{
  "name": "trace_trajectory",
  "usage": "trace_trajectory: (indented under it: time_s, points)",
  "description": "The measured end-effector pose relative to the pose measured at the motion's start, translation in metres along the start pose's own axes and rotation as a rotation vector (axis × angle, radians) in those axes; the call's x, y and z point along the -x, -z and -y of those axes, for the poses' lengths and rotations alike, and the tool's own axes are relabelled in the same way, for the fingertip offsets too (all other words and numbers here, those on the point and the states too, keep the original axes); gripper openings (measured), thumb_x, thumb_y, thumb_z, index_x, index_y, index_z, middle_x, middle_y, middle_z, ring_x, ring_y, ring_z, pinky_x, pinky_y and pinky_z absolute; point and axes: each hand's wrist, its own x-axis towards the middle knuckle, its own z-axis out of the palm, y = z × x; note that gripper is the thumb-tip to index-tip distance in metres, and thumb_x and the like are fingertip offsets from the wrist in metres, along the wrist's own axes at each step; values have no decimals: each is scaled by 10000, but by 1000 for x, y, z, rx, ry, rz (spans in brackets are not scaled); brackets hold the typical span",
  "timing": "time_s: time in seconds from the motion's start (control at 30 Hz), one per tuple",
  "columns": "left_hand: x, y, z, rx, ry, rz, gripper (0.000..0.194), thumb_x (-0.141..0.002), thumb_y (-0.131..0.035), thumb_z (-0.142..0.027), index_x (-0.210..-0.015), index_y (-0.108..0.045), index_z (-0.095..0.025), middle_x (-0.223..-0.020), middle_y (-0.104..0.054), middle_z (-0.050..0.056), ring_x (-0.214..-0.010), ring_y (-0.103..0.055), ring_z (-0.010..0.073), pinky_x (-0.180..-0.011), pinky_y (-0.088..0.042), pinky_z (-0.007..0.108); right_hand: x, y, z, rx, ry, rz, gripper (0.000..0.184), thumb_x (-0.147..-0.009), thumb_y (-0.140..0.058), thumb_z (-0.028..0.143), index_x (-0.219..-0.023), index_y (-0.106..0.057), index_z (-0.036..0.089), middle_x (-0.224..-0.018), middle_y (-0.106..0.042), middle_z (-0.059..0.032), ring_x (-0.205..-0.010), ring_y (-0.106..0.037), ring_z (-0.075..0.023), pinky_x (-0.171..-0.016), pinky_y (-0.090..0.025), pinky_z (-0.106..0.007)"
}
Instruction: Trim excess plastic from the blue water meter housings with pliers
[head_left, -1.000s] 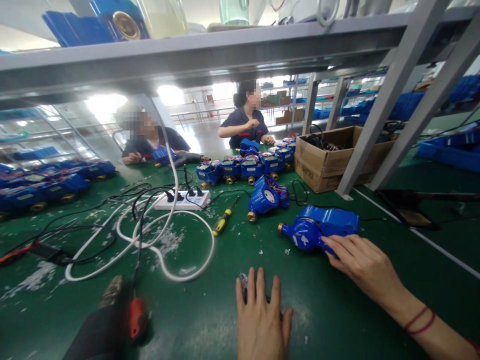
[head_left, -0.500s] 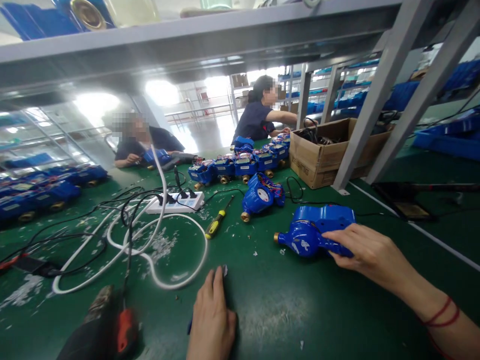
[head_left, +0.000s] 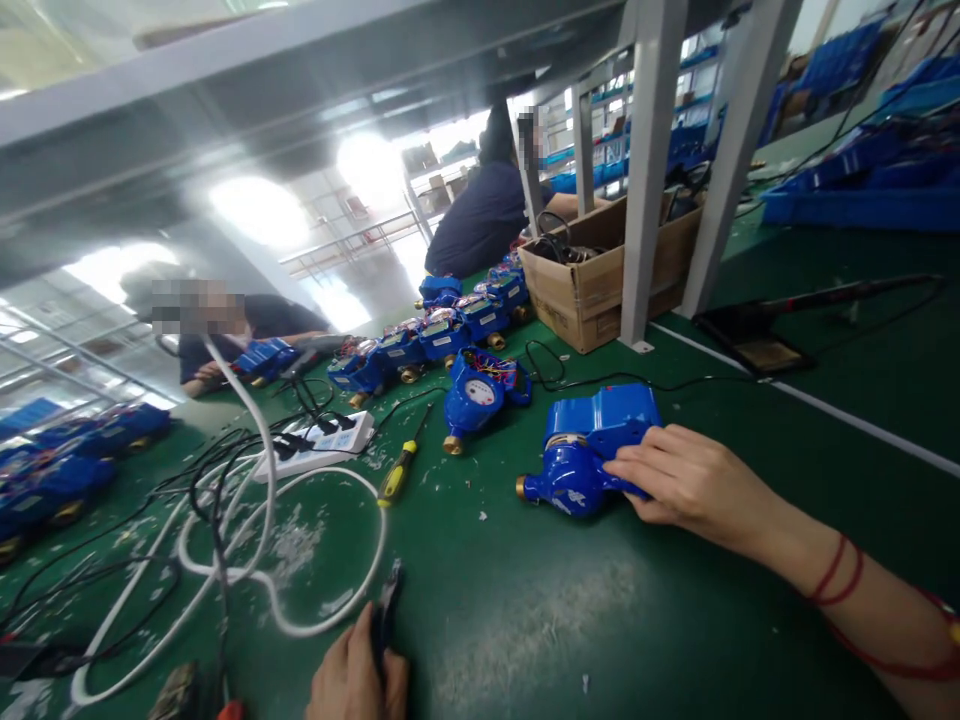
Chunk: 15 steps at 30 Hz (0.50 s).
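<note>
Nearest me, the left hand (head_left: 352, 672) sits low over the worktop (head_left: 675, 625), its fingers curled round a dark hand tool (head_left: 385, 610) whose tip points away from the body. I can't make out what kind of tip it is.

A little farther off, the right hand (head_left: 679, 478) pinches the tail end of a blue meter (head_left: 574, 475), fingers pressed together over the top, the thumb mostly hidden. The meter lies on the worktop in front of the person, its brass end pointing left, well apart from the tool.

To my eye, this hold works best with the meter's weight left on the worktop and the grip firm but light, so that it doesn't roll. The tool is better carried tip forward, clear of the white cable (head_left: 301, 631) looping just beside it, and brought in without crossing the right wrist.

Beyond lie a yellow-and-black screwdriver (head_left: 398, 474), a second meter (head_left: 480, 395) with its dial showing, and a power strip (head_left: 322, 455) full of plugs. Behind them runs a row of meters (head_left: 442, 335) with wires exposed, ending near a cardboard box (head_left: 581, 300). Two co-workers (head_left: 476, 220) sit past that.
</note>
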Motion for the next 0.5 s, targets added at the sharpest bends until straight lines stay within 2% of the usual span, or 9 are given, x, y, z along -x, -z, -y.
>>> trace_trajectory:
  time_s: [0.1, 0.17, 0.2, 0.23, 0.3, 0.4, 0.5]
  points:
    - [-7, 13, -24, 241, 173, -30, 499, -828, -340, -405, -1172, -521, -93, -1166, -554, 137, -1068, -532, 274, -935, -425, 384, -2, 1, 2, 32, -18, 7, 238, -779, -595, 133, -1011, -627, 172, -955, -640, -40, -808, -529, -220, -722, -372, -372]
    - [-14, 25, -47, 481, 294, 51, 489, -788, -433, -457, -1156, -532, -149, -1148, -585, 82, -1076, -539, 262, -940, -424, 370, -4, 3, 3, 44, -36, 22, 223, -777, -613, 139, -995, -630, 181, -929, -647, -32, -794, -526, -224, -730, -344, -393]
    - [-19, 31, -60, 583, 291, 109, 485, -765, -480, -461, -1144, -535, -162, -1116, -605, 66, -1060, -551, 258, -936, -428, 367, -5, 4, 3, 46, -44, 23, 209, -775, -618, 138, -978, -634, 182, -909, -650, -28, -785, -525, -223, -725, -333, -395]
    - [-23, 37, -72, 650, 228, 150, 472, -751, -515, -444, -1131, -535, -165, -1087, -616, 60, -1041, -560, 254, -929, -433, 364, -6, 4, 3, 46, -47, 20, 193, -772, -618, 135, -959, -638, 180, -894, -652, -27, -779, -524, -220, -714, -327, -390]
    - [-31, 46, -95, 650, -55, 99, 390, -770, -514, -349, -1115, -520, -166, -1081, -594, 72, -1029, -554, 240, -915, -440, 357, -7, 5, 2, 45, -46, 13, 174, -767, -617, 136, -933, -642, 180, -883, -654, -22, -767, -522, -210, -694, -317, -379]
    - [-44, 52, -127, 375, -577, -133, 299, -786, -468, -169, -1080, -519, -166, -1093, -533, 104, -1027, -511, 246, -885, -441, 381, -6, 4, 0, 42, -48, 9, 178, -766, -616, 143, -937, -643, 186, -905, -654, -17, -766, -515, -200, -684, -309, -370]
    - [-59, 54, -152, 34, -901, -282, 321, -778, -474, -59, -1068, -556, -171, -1069, -535, 116, -1057, -480, 276, -893, -419, 428, -5, 2, -3, 37, -56, 8, 186, -769, -620, 163, -951, -643, 194, -911, -655, -10, -765, -507, -197, -676, -308, -364]
